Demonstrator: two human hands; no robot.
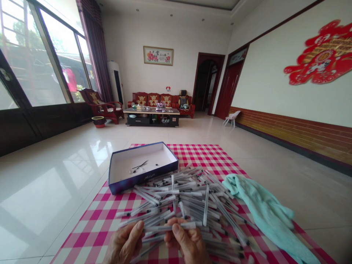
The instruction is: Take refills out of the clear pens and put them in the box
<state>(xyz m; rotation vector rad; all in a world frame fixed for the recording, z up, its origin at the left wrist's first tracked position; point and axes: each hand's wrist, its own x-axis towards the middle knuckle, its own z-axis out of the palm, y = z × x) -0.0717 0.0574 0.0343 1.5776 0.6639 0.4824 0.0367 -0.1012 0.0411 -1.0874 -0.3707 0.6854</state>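
Observation:
Near the bottom of the view, a translucent capped pen (157, 228) lies level between my two hands. My right hand (188, 242) pinches it near the whitish cap, thumb on top. The thumb and fingers of my left hand (124, 242) are closed at the pen's other end, with the tip hidden there. Beyond and under both hands spreads a loose pile of similar pens (189, 198), with frosted barrels and black end pieces, pointing many ways.
A shallow blue box (126, 180) with a white inside stands behind the pile, holding thin black refills (140, 165) and small bits. A mint-green cloth (261, 205) lies at the right. Underneath is a pink checked tablecloth (90, 234). Farther off stands a low table (151, 119).

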